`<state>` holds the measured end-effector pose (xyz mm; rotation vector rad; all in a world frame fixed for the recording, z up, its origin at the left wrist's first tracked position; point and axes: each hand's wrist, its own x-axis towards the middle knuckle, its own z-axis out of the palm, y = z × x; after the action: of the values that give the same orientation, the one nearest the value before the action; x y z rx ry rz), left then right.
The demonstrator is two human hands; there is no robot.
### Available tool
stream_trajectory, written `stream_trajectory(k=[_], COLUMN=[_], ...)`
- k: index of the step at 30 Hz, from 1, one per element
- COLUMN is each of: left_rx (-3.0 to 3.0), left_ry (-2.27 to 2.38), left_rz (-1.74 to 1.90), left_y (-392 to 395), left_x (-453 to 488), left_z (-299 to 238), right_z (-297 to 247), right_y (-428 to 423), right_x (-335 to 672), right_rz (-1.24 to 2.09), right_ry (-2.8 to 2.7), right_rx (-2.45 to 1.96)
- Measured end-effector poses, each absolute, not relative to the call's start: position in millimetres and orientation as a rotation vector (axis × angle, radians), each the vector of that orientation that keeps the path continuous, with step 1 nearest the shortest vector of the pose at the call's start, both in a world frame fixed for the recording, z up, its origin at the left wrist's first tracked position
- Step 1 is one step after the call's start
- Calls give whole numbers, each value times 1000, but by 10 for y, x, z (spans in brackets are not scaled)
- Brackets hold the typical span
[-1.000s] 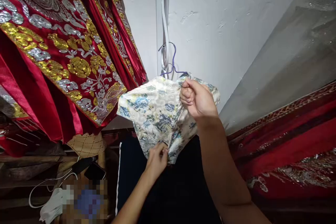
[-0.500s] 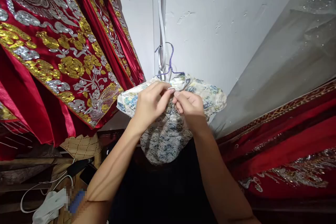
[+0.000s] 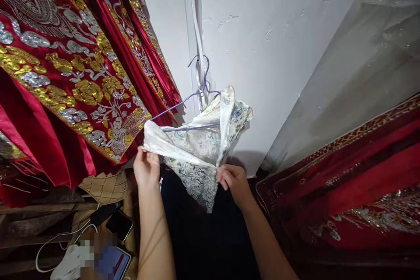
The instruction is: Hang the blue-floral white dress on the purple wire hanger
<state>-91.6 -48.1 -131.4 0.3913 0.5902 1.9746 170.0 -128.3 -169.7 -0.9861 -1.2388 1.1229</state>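
Two bare hands on one item: red embroidered robes (image 3: pixel 65 74) hang at nine o'clock, and just right of them the left hand (image 3: pixel 146 167) pinches the left corner of a pale floral garment (image 3: pixel 197 153). The garment hangs at centre view on a purple wire hanger (image 3: pixel 183 101), which is hooked at twelve o'clock against the white wall (image 3: pixel 269 52). The right hand (image 3: pixel 233 181), at five o'clock of the garment, is closed on its lower edge, with more red cloth (image 3: pixel 354 183) at three o'clock. The garment is judged light, soft and slippery, apt to slide off the thin wire, and best taken at hems or shoulder seams.
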Motion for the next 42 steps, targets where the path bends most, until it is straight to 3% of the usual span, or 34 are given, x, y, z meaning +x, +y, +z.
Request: stream_trajectory(k=[4,8,11,16,20,23,26,31,34,38,42], left_rx=[356,443,608,1004,1541,1712,1667,1747,1904,2113,2145], left_ry=[844,979,948,762,853,1097,1168,954,1026,1105,1130], left_rz=[1824,1692,1790,1620,1457,1578,1558,871,748,866,639], left_y=[-651,-795,-880,-1241,-1489,-1443,-1297,-1235,-1268,-1172,-984], left_x=[-558,-387,-357,-68,190,85,-189,-424,-442,-550,-735], left_z=[-1850,-2096,-1964,-1461,-1172,-1060,-1067,-1306,-1381,-1324,-1364], right_z=[-1652,-1613,-1639,-1686,-1582,-1435,-1252,-900,-696,-545,-548], right_y=[-1295,-1375,-1392,-1267,-1261,-1295,-1224,-777,-496,-348,-301], right_x=[1862,1959,1975,1833,1570,1434,1432,1656,1785,1815,1791], right_rz=[1204,1608,1743,1379,1731,1830,1706,1051,716,658,767], right_ry=[-1094,-1643,-1899,-1554,-1339,-1481,-1725,-1630,-1546,-1670,-1701], right_rx=[-905,-986,-1108,-1183,-779,-553,-609,-1017,-937,-908,-928])
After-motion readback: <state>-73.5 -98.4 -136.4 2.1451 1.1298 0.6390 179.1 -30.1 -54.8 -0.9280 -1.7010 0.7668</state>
